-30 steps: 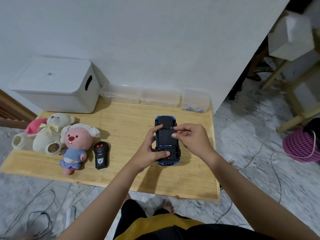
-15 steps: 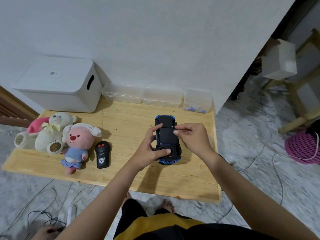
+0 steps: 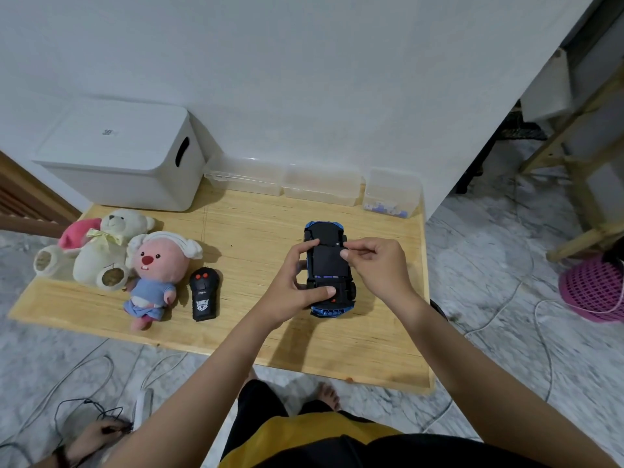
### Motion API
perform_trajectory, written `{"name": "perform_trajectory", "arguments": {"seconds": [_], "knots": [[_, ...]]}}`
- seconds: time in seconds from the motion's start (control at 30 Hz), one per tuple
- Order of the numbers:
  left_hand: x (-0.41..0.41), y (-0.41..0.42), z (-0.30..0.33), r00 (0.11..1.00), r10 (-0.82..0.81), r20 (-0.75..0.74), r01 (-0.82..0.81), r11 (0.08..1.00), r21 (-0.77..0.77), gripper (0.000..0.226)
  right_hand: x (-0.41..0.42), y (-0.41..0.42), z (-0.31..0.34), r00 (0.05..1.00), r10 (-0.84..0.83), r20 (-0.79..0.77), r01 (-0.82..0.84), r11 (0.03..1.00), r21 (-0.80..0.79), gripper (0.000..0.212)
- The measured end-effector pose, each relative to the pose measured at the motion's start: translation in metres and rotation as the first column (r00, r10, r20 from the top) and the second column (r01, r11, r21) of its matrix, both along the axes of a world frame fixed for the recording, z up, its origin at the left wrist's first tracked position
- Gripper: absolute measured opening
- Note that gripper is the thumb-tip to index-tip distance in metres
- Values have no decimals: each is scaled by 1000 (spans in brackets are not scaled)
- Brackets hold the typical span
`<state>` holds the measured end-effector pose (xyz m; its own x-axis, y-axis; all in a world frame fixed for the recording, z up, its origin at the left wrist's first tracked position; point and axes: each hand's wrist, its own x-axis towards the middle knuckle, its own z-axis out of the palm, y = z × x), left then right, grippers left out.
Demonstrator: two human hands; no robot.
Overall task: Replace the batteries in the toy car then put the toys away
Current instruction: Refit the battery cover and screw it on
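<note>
A blue toy car (image 3: 329, 268) lies upside down on the low wooden table (image 3: 256, 238), its black underside facing up. My left hand (image 3: 293, 286) grips the car's left side, thumb across the near end and index finger on the far left wheel area. My right hand (image 3: 376, 265) curls over the car's right side, its thumb and fingertips pinching at the battery cover's edge. A black remote control (image 3: 202, 293) lies to the left of the car. A pink plush (image 3: 157, 271) and a cream teddy bear (image 3: 106, 251) sit at the table's left end.
A white lidded storage box (image 3: 125, 157) stands at the back left. Clear plastic containers (image 3: 317, 184) line the wall, and one (image 3: 391, 197) holds small items. Cables (image 3: 84, 376) lie on the marble floor. A pink basket (image 3: 594, 288) and a wooden rack (image 3: 580, 170) are on the right.
My hands stay on the upturned car; the right thumb has shifted slightly along the battery cover. A hand holding cables has come into view at the lower left.
</note>
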<state>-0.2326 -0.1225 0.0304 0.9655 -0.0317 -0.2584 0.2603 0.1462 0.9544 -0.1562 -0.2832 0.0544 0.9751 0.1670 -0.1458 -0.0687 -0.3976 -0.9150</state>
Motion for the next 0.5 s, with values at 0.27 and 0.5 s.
{"name": "perform_trajectory", "arguments": {"seconds": [0.27,0.5], "knots": [[-3,4,2,1000,9,4,-9,1000,-7,79,1,3,0,999,30,12,-31,999,28,13],[-3,7,6,1000,21,5,-21,1000,16,75,2,4,5,984,138,116,-126,987,-99,16]]}}
